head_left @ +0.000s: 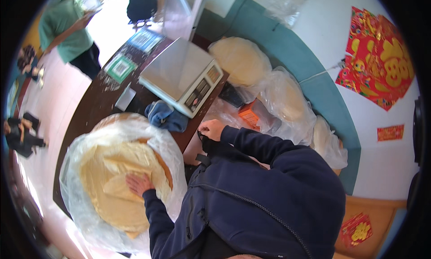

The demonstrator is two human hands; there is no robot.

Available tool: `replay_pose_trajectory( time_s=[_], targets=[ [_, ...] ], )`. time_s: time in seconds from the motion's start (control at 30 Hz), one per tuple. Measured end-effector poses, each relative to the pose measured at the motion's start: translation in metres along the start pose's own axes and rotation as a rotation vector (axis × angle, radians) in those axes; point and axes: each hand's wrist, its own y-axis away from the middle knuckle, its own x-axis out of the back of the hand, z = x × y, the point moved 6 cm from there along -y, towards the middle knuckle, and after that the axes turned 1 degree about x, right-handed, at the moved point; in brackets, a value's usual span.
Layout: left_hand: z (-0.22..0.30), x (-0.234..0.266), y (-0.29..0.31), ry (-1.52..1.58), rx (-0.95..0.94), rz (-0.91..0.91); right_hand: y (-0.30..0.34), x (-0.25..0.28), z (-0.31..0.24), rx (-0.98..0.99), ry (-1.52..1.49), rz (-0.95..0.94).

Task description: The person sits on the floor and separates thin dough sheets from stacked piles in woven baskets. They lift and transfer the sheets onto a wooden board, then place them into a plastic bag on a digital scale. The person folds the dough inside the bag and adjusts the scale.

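A stack of thin, pale-yellow round sheets like flatbread (121,209) lies in a broad round basket lined with clear plastic (72,178). Some of the top sheets are folded over. My left hand (139,183) rests on them, fingers stretched out and lying flat. By the inner edge of the dark table, my right hand (212,128) is closed, its fingers pinched on a limp black thing (206,144) that hangs below it. Whether that is a bag or cloth, I cannot make out.
On the dark table (83,113) stand a white weighing scale (179,75), a crumpled blue cloth (165,116) and a green code card (120,69). Plastic-wrapped round stacks (287,101) line the wall at right, near an orange box (251,114). A person in green (67,30) stands beyond the table.
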Motion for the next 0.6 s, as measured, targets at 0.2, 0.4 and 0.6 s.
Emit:
replay_pose_trajectory(
  time_s=[0.2,0.4,0.6],
  targets=[
    [-0.004,0.031,-0.03,0.247,0.053,0.105,0.01,0.157,0.157,-0.303,-0.063,0.51],
    [0.047,0.083,-0.078,0.616,-0.116,0.488,-0.015,0.353,0.337,-0.552,-0.26,0.897],
    [0.116,0.12,-0.083,0.656,0.039,0.355,-0.12,0.475,0.485,-0.648,-0.803,0.914]
  ],
)
